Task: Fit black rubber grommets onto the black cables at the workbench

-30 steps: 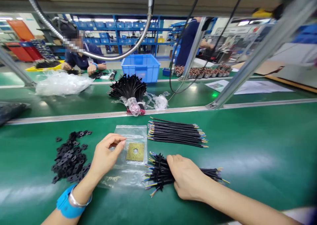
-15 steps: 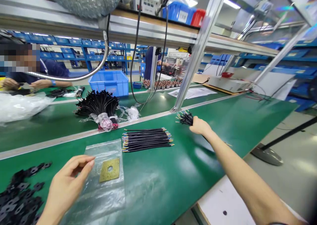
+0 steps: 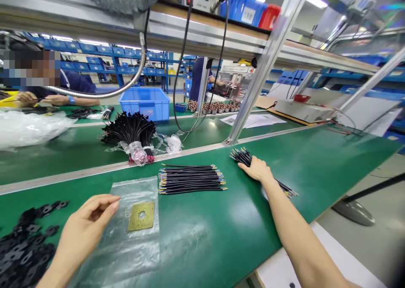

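Observation:
My right hand point(image 3: 257, 169) is closed over a loose bundle of short black cables point(image 3: 241, 156) lying on the green bench, with bare coloured wire ends showing at both ends. To its left, a flat row of similar black cables point(image 3: 191, 179) lies side by side. My left hand point(image 3: 87, 222) hovers at the left edge of a clear plastic bag point(image 3: 142, 250); its thumb and fingertips are brought together in a pinch, and I cannot make out anything between them. A square, yellowish plate with a round hole point(image 3: 135, 222) rests on the bag.
Black flat parts point(image 3: 27, 254) are heaped at the near left. Behind the bench's metal rail stand a tied cable bunch point(image 3: 128, 129) and a blue bin point(image 3: 144, 104). A slanted metal post point(image 3: 253, 93) rises behind my right hand. A co-worker point(image 3: 76, 81) sits across the bench.
My right hand has come down slightly with the cable bundle, which now lies along the bench with its near end visible. My left hand keeps its pinched shape. The view has shifted a little.

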`<state>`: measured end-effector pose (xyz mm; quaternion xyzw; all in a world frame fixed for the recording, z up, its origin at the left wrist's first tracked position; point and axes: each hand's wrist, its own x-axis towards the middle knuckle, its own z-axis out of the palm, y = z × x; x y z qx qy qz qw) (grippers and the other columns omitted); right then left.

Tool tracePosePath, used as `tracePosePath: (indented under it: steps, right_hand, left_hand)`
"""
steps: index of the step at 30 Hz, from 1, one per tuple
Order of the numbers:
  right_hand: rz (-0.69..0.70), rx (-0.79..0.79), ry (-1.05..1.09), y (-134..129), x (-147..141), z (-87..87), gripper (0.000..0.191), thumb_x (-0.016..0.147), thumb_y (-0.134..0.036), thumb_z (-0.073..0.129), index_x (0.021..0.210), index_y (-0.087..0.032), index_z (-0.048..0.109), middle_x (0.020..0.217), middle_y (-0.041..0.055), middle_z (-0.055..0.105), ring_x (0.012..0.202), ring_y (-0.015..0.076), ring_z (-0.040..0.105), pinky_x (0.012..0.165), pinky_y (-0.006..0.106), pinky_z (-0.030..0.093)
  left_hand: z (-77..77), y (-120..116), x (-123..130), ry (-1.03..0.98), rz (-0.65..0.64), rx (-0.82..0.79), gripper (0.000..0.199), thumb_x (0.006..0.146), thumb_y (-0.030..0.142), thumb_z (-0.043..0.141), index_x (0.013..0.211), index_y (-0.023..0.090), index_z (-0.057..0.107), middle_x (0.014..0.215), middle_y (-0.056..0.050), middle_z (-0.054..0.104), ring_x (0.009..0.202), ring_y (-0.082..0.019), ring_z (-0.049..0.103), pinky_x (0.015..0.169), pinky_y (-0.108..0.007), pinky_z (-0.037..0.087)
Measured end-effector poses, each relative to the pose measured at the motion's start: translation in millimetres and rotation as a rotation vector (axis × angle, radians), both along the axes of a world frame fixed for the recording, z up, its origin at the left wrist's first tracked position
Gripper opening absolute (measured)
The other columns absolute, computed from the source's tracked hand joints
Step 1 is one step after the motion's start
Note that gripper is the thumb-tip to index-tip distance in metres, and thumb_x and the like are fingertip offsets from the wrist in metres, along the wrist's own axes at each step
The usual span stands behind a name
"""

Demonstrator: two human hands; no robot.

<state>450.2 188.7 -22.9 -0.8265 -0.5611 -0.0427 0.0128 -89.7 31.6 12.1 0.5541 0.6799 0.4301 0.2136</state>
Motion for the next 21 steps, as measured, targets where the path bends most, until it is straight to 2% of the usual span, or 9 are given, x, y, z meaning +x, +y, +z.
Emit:
tracePosePath:
  steps: [4, 9, 13, 18, 21]
  right_hand:
    - [0.001, 0.033, -0.003, -0.4, -2.8, -0.7, 0.066, 0.089, -0.066, 0.042, 0.123, -0.009, 0.047, 0.118, 0.0205, 0.057, 0.112, 0.0327, 0.054, 0.087, 0.043, 0.042]
    - [-0.051, 0.092, -0.005, -1.5, -12.0, -0.3, 0.082, 0.080, -0.077, 0.042, 0.126, -0.009, 0.044, 0.118, 0.0232, 0.057, 0.110, 0.0368, 0.054, 0.089, 0.050, 0.041]
    - [-0.098, 0.104, 0.012, -8.8, -7.4, 1.0, 0.093, 0.073, -0.081, 0.048, 0.131, -0.009, 0.040, 0.124, 0.0262, 0.053, 0.116, 0.0403, 0.050, 0.090, 0.055, 0.040]
    - [-0.074, 0.068, 0.048, -17.1, 6.2, 1.1, 0.080, 0.081, -0.072, 0.049, 0.132, -0.010, 0.041, 0.123, 0.0225, 0.055, 0.113, 0.0332, 0.055, 0.088, 0.043, 0.044]
    - [-0.080, 0.079, 0.040, -12.3, -1.0, -1.6, 0.075, 0.084, -0.073, 0.044, 0.123, -0.009, 0.047, 0.114, 0.0225, 0.059, 0.106, 0.0336, 0.058, 0.086, 0.043, 0.044]
  left_hand:
    - [1.6, -1.9, 1.8, 0.027, -0.031, 0.046, 0.029, 0.069, 0.052, 0.068, 0.080, 0.025, 0.072, 0.088, 0.000, 0.072, 0.076, -0.020, 0.063, 0.068, -0.027, 0.051]
    - [2.3, -2.8, 2.1, 0.027, -0.043, 0.028, 0.030, 0.068, 0.052, 0.068, 0.081, 0.025, 0.072, 0.088, 0.001, 0.072, 0.076, -0.020, 0.065, 0.072, -0.028, 0.052]
    - [1.5, -1.2, 1.5, 0.048, -0.034, 0.019, 0.032, 0.067, 0.054, 0.067, 0.081, 0.026, 0.072, 0.087, 0.001, 0.073, 0.074, -0.020, 0.065, 0.070, -0.028, 0.053]
    - [-4.8, 1.8, -2.2, 0.050, -0.034, 0.002, 0.033, 0.066, 0.057, 0.068, 0.081, 0.027, 0.072, 0.088, 0.002, 0.073, 0.076, -0.022, 0.067, 0.071, -0.029, 0.054]
    - [-13.6, 4.2, -6.3, 0.077, -0.021, 0.025, 0.031, 0.067, 0.057, 0.068, 0.081, 0.030, 0.073, 0.089, 0.004, 0.074, 0.077, -0.021, 0.068, 0.070, -0.028, 0.056]
